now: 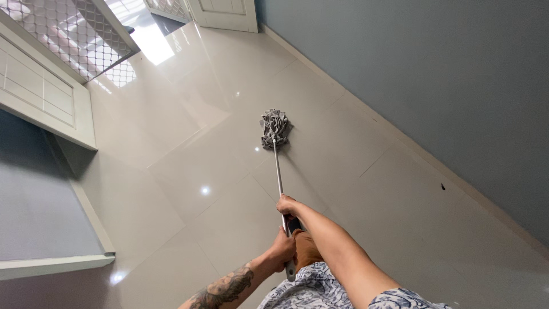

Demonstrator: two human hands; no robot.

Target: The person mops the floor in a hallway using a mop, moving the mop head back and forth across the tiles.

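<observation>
Floor tiles [189, 171], centre of frame: glossy, smooth, mirroring light spots. Mop head [275, 129], upper centre: limp grey cloth strips. Mop handle [278, 171]: polished metal, dark plastic grip low down. Wall [434, 74], right: matt grey paint. Door grille [68, 34], upper left: metal mesh.
</observation>
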